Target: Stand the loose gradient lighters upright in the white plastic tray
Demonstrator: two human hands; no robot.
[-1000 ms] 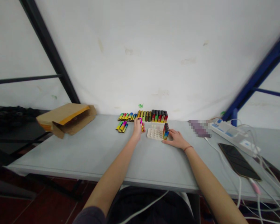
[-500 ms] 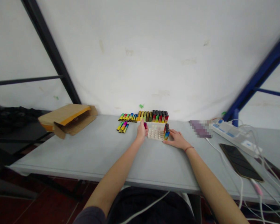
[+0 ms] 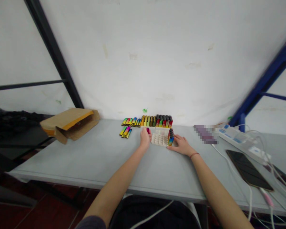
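My left hand [image 3: 145,139] is closed around a small magenta piece that looks like a lighter [image 3: 148,130], at the left end of a white tray [image 3: 159,139] with rows of round holes. A row of colourful lighters [image 3: 171,139] with dark tops stands upright at the tray's right end. My right hand [image 3: 181,145] holds that end, thumb at the front corner and fingers behind. Most of the tray's holes show bare. Left of my left hand, several yellow multicoloured lighters [image 3: 125,132] lie flat on the table.
Behind the tray stand upright blocks of yellow-green lighters [image 3: 148,121] and dark-topped lighters [image 3: 164,121], with more lying lighters [image 3: 131,122] to their left. An opened cardboard box [image 3: 69,122] sits left. At right are a phone [image 3: 249,169], a power strip [image 3: 244,143] and cables.
The whole view has shifted slightly. My left hand has turned a little beside the tray, still with the magenta piece. My right hand stays at the tray's right end.
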